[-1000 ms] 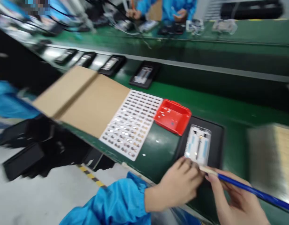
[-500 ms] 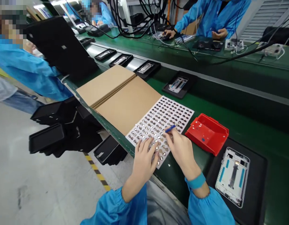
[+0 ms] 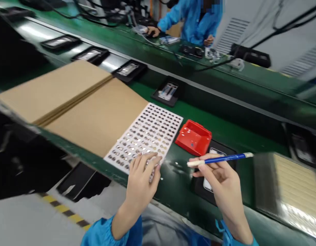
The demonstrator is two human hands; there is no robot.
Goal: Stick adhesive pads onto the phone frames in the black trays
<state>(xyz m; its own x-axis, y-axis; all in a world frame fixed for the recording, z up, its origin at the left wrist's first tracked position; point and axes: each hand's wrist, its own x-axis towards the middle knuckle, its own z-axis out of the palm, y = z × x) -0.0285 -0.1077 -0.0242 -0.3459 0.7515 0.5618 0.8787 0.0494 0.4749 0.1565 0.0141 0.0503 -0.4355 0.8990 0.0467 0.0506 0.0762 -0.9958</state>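
My left hand [image 3: 141,177] lies with its fingers spread on the lower edge of a white sheet [image 3: 174,118], which carries rows of small dark and silvery stickers or parts. In my right hand [image 3: 224,184] is a blue pen-like stick [image 3: 224,158] with pale ends, held nearly level between thumb and fingers. That hand is above a black tray [image 3: 199,191] and partly hides the white phone frame [image 3: 208,185] in it. Left of this tray stands a red bin [image 3: 195,138] with small white bits and a dark bit inside.
Brown cardboard sheets [image 3: 96,112] lie to the left, under the white sheet's edge. Black trays with phone frames [image 3: 169,91] line the far side of the bench. A blurred clear-edged tray [image 3: 296,184] is at right. A person in blue [image 3: 191,20] works opposite.
My view has swung to the right. My right hand has left the white sheet and moved right, over the phone frame, with the blue stick. My left hand stays on the sheet.
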